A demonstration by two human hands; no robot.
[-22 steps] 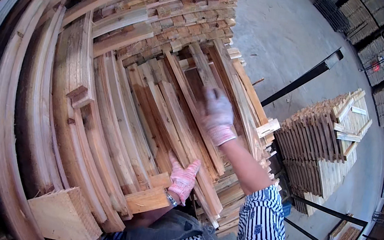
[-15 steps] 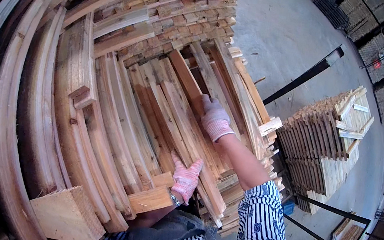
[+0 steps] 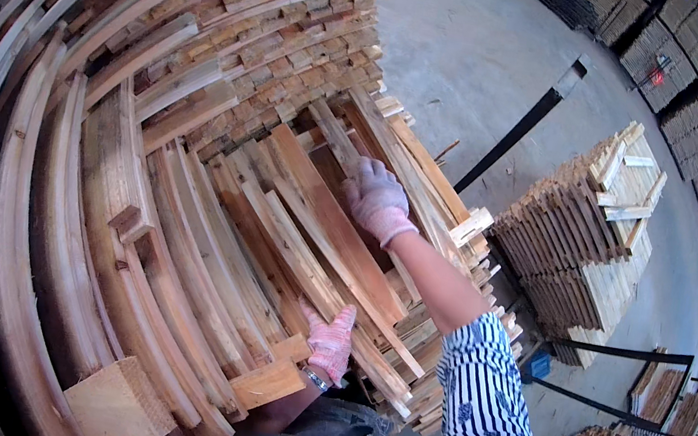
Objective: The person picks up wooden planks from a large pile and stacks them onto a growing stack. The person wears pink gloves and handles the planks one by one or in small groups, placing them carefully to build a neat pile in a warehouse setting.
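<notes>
My left hand (image 3: 328, 341), in a pink-and-white knit glove, is at the near ends of a row of wooden planks. Its thumb and fingers are spread apart beside a long pale plank (image 3: 313, 276). Farther up and to the right, my right hand (image 3: 378, 204), in a matching greyish-pink glove, has its fingers bent over a grey-brown plank (image 3: 334, 135). The glove hides part of that plank. A broad reddish plank (image 3: 334, 225) lies flat just left of my right hand.
Stacked boards (image 3: 301, 57) rise at the far left. A thick wood block (image 3: 121, 405) juts out at the lower left. Right of the pile are a slanted black metal bar (image 3: 515, 135), another plank stack (image 3: 580, 243) and a black frame (image 3: 618, 351) on the concrete floor.
The reddish plank has shifted left and lies flat, out of my right hand. That hand has moved to the grey-brown plank beside it. My left hand stays near the plank ends.
</notes>
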